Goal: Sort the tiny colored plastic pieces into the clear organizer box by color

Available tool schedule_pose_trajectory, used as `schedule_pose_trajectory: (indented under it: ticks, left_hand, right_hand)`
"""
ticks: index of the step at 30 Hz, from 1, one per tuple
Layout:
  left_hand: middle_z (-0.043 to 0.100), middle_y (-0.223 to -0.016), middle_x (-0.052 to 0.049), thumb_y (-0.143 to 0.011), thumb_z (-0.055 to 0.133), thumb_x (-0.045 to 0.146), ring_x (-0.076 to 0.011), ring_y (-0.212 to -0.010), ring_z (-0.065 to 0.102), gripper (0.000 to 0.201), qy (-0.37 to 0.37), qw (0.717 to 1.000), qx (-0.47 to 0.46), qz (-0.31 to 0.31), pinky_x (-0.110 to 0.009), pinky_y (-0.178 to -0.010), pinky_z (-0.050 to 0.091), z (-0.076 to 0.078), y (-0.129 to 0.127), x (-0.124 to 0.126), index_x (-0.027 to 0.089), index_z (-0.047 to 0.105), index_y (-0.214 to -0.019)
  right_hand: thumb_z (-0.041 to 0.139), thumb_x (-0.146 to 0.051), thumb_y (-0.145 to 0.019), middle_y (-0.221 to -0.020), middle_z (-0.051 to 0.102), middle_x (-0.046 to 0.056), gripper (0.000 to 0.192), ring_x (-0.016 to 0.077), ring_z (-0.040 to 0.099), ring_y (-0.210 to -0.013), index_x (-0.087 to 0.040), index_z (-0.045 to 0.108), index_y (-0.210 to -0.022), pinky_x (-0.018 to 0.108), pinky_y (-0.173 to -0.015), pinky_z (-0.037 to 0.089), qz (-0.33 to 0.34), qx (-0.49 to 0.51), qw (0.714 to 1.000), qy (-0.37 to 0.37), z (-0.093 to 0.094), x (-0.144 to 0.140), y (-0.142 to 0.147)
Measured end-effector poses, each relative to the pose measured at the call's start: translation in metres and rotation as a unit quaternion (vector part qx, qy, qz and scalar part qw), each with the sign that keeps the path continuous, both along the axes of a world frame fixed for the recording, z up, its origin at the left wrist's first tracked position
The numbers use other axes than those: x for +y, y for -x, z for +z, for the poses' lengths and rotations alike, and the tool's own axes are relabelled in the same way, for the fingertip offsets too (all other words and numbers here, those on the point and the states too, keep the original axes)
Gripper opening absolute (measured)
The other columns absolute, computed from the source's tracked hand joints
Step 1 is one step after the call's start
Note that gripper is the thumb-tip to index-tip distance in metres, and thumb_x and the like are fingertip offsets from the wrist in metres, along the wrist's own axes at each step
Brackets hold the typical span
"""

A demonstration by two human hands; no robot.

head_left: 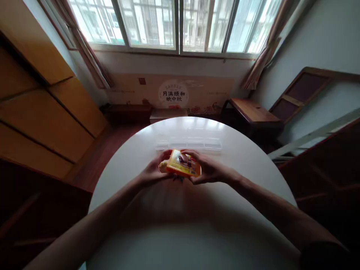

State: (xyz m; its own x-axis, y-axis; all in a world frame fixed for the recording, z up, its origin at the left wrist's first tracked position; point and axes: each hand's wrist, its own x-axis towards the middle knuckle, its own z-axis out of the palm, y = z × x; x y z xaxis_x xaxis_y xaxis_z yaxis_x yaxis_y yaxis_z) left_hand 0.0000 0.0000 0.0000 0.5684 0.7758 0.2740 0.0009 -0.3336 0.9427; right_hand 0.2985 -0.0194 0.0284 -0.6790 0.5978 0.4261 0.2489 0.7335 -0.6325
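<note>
Above the middle of the white round table [118,191], a small yellow-and-orange printed box [184,164] is held tilted between both hands. My right hand [209,168] is closed around the right end of the box, thumb below and fingers on top. My left hand [153,169] is curled around a pale yellowish lump [163,166] at the left end of the box. What this lump is, and whether it is part of the box, I cannot tell. Just under the box shows a small dark thing [178,179], too blurred to name.
A clear plastic compartment tray [194,144] lies on the table beyond my hands. Past the table's far edge are a low wooden bench [254,110] at right, a printed wall banner [129,88] and windows. Yellow-brown cabinets [42,112] stand at left.
</note>
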Motion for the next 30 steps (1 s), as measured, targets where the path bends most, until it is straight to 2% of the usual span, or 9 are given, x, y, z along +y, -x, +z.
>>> schedule_pose_trajectory:
  ticks: [4,10,14,20,22,25,30]
  left_hand:
    - [0.065,-0.148,-0.02,-0.076,0.101,0.038,-0.0371,-0.133,0.067,0.087,-0.047,0.998,0.007,0.031,-0.048,-0.109,0.06,0.004,0.009,0.003,0.02,0.056,-0.148]
    - [0.066,-0.146,-0.02,-0.069,0.104,0.04,-0.037,-0.136,0.065,0.096,-0.125,0.989,0.058,0.047,-0.055,-0.121,0.052,0.018,0.025,0.01,0.019,0.057,-0.15]
    - [0.066,-0.147,-0.019,-0.068,0.104,0.043,-0.037,-0.137,0.064,0.1,-0.163,0.98,0.106,0.049,-0.054,-0.122,0.052,0.029,0.034,0.013,0.02,0.056,-0.153]
    - [0.067,-0.146,-0.018,-0.071,0.102,0.046,-0.0351,-0.132,0.068,0.1,-0.216,0.962,0.16,0.041,-0.051,-0.117,0.057,0.052,0.039,0.015,0.02,0.054,-0.154]
    - [0.068,-0.145,-0.018,-0.071,0.101,0.047,-0.0343,-0.13,0.07,0.1,-0.24,0.955,0.172,0.034,-0.05,-0.115,0.059,0.061,0.039,0.016,0.019,0.053,-0.155]
    - [0.068,-0.144,-0.018,-0.071,0.101,0.05,-0.0333,-0.126,0.072,0.102,-0.273,0.941,0.196,0.031,-0.048,-0.112,0.061,0.075,0.039,0.017,0.019,0.053,-0.156]
    - [0.068,-0.145,-0.019,-0.07,0.1,0.055,-0.03,-0.113,0.076,0.102,-0.329,0.912,0.243,0.021,-0.044,-0.105,0.062,0.095,0.036,0.016,0.02,0.055,-0.154]
  right_hand:
    - [0.088,-0.017,-0.073,-0.172,0.041,0.016,0.109,0.0346,0.047,-0.157,-0.027,0.036,-0.168,0.049,-0.133,0.041,0.011,-0.001,1.0,-0.003,0.0,0.002,0.012]
    - [0.086,-0.022,-0.08,-0.175,0.041,0.014,0.108,0.0343,0.048,-0.158,-0.028,0.031,-0.173,0.049,-0.132,0.042,0.037,-0.005,0.999,0.008,0.009,0.005,0.013]
    - [0.085,-0.03,-0.087,-0.174,0.042,0.017,0.103,0.0347,0.049,-0.157,-0.024,0.029,-0.174,0.049,-0.132,0.042,0.063,0.005,0.998,-0.002,0.011,0.009,0.014]
    - [0.07,-0.033,-0.097,-0.174,0.042,0.017,0.088,0.034,0.049,-0.158,-0.02,0.027,-0.174,0.047,-0.133,0.039,0.09,0.032,0.995,-0.002,0.015,0.012,0.017]
    - [0.066,-0.031,-0.098,-0.174,0.042,0.017,0.086,0.0346,0.048,-0.158,-0.02,0.028,-0.174,0.047,-0.133,0.039,0.083,0.033,0.996,0.005,0.016,0.012,0.018]
    - [0.061,-0.022,-0.095,-0.169,0.051,0.014,0.084,0.0343,0.056,-0.151,-0.021,0.03,-0.173,0.048,-0.129,0.044,0.047,0.032,0.998,0.02,0.014,0.012,0.017]
    - [0.055,-0.009,-0.087,-0.161,0.061,0.011,0.082,0.0311,0.064,-0.142,-0.023,0.043,-0.167,0.046,-0.123,0.05,-0.005,0.077,0.997,0.001,0.0,0.014,0.014]
